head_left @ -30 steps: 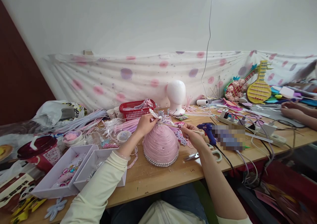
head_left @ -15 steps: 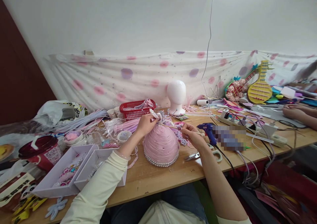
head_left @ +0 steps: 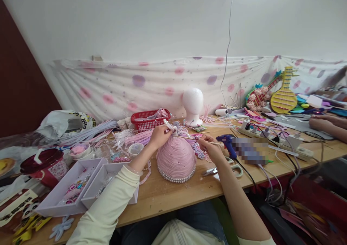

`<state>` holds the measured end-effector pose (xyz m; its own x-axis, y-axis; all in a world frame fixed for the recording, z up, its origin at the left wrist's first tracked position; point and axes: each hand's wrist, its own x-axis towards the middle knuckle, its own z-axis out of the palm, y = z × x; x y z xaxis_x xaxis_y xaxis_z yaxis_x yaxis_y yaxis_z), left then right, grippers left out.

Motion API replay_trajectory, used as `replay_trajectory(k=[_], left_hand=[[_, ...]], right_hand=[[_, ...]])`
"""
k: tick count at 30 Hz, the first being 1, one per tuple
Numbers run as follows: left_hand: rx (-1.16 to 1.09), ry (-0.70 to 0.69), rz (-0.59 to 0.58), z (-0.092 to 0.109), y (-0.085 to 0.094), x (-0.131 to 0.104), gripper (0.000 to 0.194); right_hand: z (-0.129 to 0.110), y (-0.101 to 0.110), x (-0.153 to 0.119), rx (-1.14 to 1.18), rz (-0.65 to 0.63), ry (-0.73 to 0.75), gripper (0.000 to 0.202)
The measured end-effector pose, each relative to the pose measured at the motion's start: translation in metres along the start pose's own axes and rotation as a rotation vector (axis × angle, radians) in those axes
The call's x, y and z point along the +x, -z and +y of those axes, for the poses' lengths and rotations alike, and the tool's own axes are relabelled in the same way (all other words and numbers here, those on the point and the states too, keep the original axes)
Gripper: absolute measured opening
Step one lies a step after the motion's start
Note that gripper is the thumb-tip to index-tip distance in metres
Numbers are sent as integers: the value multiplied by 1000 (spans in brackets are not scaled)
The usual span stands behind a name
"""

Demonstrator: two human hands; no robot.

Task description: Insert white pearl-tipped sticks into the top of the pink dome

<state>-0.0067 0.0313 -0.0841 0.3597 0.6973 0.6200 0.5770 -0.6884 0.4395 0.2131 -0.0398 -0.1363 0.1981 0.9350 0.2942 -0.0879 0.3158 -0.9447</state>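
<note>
1. Pale wall above, a white plastic sheet with pink and purple flowers [head_left: 159, 82] across the middle, and a light wooden table [head_left: 173, 205] fill the background.
2. Near the centre of the frame, a pink dome wound with soft cord and edged in pearly beads [head_left: 176, 158] sits on the table.
3. Left hand [head_left: 159, 136]: thumb and fingers pinch a white pearl-beaded piece [head_left: 169, 125] at the dome's top.
4. Right hand [head_left: 209, 145]: fingertips pinch a thin, pale wooden stick [head_left: 187, 138], its far end at the dome's top.
5. Upper centre: a white foam head [head_left: 193, 106] stands behind the dome, with a red plastic basket [head_left: 141, 124] to its left.
6. Right of centre: a blue glue gun [head_left: 229, 145] lies near pale-handled scissors [head_left: 238, 170].
7. Lower left: an open lilac box of beads and gems [head_left: 51, 201].
8. Right edge: another person's forearms [head_left: 332, 124] rest over the table.
</note>
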Motion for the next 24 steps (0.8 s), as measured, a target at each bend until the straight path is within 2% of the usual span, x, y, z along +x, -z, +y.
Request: replay_trajectory(k=[5,14,19,24], left_hand=[[-1,1,-5,-1,-1,0,12],[-21,9,-5,2,1,-1,12],[-13,1,-4,1,0,0,11],[-15,11,1,0,0,-1,11]], right_hand=[[2,-4,1,19,51,30,44],[5,-3,7,-40,188,-81,32],[10,2,12,-50,159,-158,40],[10,7,13,-38,101,-207,38]])
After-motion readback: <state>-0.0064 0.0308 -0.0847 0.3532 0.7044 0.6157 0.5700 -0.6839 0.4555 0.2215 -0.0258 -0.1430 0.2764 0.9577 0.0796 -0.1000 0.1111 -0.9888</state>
